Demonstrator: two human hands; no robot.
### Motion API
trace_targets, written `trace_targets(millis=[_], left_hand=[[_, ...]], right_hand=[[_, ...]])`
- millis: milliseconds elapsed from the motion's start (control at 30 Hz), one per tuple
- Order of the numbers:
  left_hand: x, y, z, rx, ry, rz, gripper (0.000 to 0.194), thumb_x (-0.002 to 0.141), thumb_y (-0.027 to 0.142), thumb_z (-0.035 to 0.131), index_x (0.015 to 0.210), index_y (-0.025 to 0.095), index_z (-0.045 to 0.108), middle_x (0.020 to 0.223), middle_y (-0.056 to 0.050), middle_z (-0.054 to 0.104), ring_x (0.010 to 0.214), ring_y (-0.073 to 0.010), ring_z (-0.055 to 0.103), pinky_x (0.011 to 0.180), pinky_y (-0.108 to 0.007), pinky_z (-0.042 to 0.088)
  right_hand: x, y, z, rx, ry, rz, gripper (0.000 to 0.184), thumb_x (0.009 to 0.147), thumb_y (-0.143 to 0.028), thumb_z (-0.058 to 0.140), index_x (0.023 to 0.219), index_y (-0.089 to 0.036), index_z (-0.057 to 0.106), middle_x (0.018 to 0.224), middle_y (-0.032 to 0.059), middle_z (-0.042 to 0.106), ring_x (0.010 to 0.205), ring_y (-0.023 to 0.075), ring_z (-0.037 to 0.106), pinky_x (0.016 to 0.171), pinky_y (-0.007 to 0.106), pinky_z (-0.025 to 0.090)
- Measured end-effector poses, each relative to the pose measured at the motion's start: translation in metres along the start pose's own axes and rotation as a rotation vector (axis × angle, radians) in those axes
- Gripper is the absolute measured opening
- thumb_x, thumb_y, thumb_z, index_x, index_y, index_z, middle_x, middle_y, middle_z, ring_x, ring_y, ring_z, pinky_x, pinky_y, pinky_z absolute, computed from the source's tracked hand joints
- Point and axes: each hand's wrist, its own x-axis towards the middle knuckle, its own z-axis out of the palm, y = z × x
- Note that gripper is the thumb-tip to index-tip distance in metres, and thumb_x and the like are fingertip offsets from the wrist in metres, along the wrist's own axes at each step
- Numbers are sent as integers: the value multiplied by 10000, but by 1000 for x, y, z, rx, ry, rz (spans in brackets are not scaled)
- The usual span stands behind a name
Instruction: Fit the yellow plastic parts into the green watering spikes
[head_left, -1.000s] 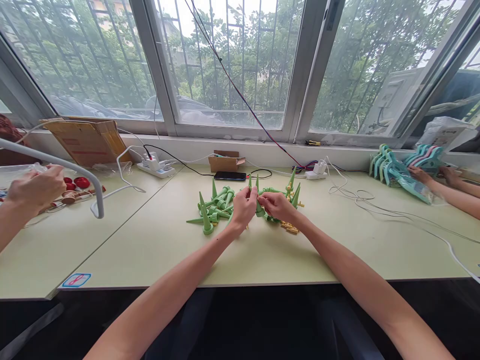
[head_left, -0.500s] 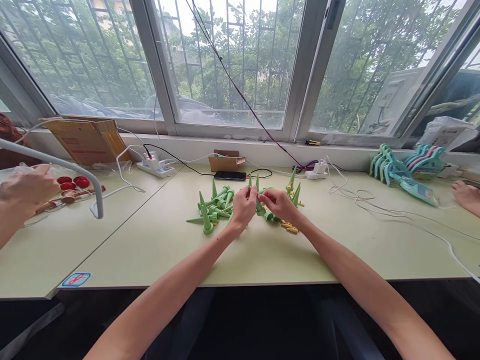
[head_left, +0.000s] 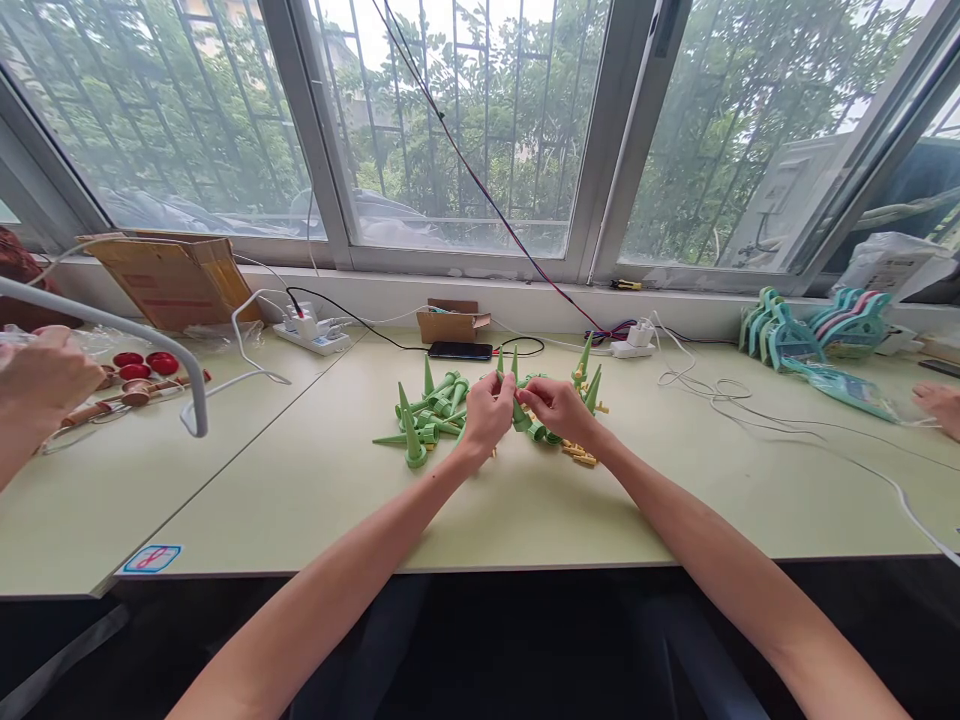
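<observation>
My left hand [head_left: 489, 412] is closed around a green plastic watering spike [head_left: 519, 412], held with its tip up above the table. From the other side my right hand [head_left: 561, 412] meets it, thumb and fingers pinched at the spike's side; whatever small part sits in that pinch is hidden. Loose green spikes [head_left: 414, 440] lie and stand to the left of my hands, several of them with open collars. More upright spikes [head_left: 592, 388] stand beyond my right hand. Small yellow valve pieces [head_left: 579, 455] lie beside my right wrist.
Behind the spikes are a phone [head_left: 460, 351] and a small open carton [head_left: 452, 322]. Power strips [head_left: 319, 338] and cables run along the sill. Teal hangers [head_left: 847, 325] stand at right. Other people's hands [head_left: 45, 380] show at both edges, with red balls [head_left: 135, 371] at left.
My hands and the spike stay nearly still. The co-worker's hand at left has shifted slightly left; the one at right has drawn outward, and a teal packaged item there has slid right.
</observation>
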Motion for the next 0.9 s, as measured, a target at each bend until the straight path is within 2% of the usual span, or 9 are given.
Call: trace_targets(millis=[400, 667, 900], left_hand=[[-1, 2, 0, -22, -14, -50, 389, 891, 496, 497, 644, 197, 473, 457, 48, 422, 365, -81, 364, 380, -234, 284], [1, -3, -1, 25, -2, 13, 384, 898, 471, 488, 637, 190, 488, 479, 36, 451, 409, -83, 383, 426, -235, 304], [0, 0, -1, 13, -15, 16, 308, 867, 419, 531, 666, 189, 494, 508, 39, 478, 450, -90, 432, 467, -233, 341]], right_hand=[[-1, 0, -1, 7, -18, -10, 357, 923, -448, 508, 711, -171, 585, 564, -25, 473, 522, 100, 346, 526, 253, 300], [-1, 0, -1, 20, -27, -11, 350, 921, -436, 513, 699, -172, 573, 571, -23, 475, 532, 102, 346, 530, 253, 301], [0, -1, -1, 31, -29, -7, 344, 917, -421, 511, 674, -178, 536, 568, -26, 454, 535, 103, 341, 536, 257, 298]])
